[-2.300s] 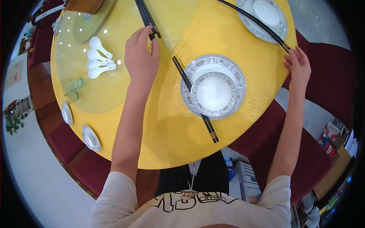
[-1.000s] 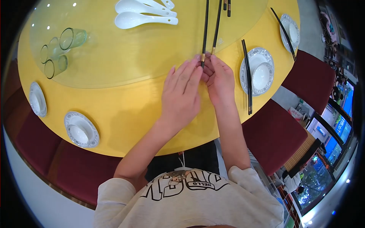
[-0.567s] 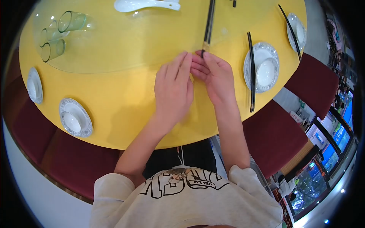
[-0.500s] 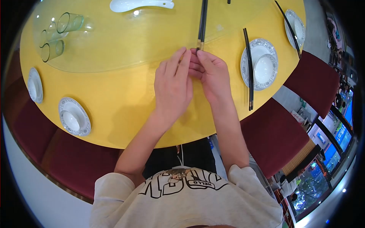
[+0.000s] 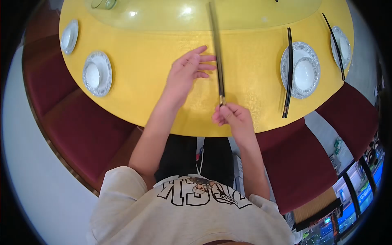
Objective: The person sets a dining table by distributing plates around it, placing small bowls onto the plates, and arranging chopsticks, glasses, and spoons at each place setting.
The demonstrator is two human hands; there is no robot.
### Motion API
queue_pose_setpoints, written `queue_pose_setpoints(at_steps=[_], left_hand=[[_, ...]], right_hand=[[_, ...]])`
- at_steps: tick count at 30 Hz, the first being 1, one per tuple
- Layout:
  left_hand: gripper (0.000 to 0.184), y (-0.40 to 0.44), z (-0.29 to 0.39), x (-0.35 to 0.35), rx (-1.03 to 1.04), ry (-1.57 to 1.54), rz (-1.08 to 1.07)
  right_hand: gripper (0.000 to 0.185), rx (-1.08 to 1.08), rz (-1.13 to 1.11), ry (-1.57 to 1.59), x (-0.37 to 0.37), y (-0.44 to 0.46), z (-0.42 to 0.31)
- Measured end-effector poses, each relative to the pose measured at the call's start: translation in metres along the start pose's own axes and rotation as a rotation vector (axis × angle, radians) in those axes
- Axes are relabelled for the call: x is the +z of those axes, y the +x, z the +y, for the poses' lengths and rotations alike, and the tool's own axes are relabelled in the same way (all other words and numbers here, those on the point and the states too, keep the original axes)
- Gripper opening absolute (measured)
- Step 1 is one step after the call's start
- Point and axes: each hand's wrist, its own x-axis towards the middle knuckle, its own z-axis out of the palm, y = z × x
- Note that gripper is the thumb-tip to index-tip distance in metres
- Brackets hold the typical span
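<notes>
My right hand (image 5: 234, 118) pinches a pair of black chopsticks (image 5: 218, 57) by their gold-banded end, near the table's front edge. The sticks point away from me, their far ends slightly blurred. My left hand (image 5: 190, 71) is open beside them, fingers spread, with fingertips close to the shafts; whether they touch, I cannot tell. To the right, another pair of black chopsticks (image 5: 289, 73) lies across a patterned plate (image 5: 289, 48) that bears a white bowl (image 5: 305, 75).
The round yellow table (image 5: 143, 73) carries a glass turntable (image 5: 245, 16). Plates with bowls stand at the left (image 5: 104, 61) and far right. A green glass (image 5: 109, 4) is at the top left. Dark red chairs (image 5: 294, 163) surround the table.
My right hand has drawn the chopsticks back toward me. My left hand has come away from my right one and spread its fingers. The view has shifted, leaving the white spoon out of sight.
</notes>
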Motion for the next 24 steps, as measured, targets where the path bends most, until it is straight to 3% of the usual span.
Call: queue_pose_setpoints(at_steps=[9,16,19,24], left_hand=[[0.035,-0.045,0.021,-0.070,0.129,-0.082,0.173],[0.036,-0.052,0.076,-0.155,0.211,0.075,0.401],[0.039,-0.039,0.110,-0.210,0.272,0.293,0.382],[0.034,-0.008,0.141,-0.285,0.217,0.260,0.343]], right_hand=[[0.023,0.145,-0.221,-0.254,0.019,-0.026,0.002],[0.024,0.124,-0.331,-0.420,0.100,0.028,-0.005],[0.025,0.113,-0.296,-0.393,0.150,0.061,-0.011],[0.025,0.109,-0.306,-0.456,0.190,0.107,-0.011]])
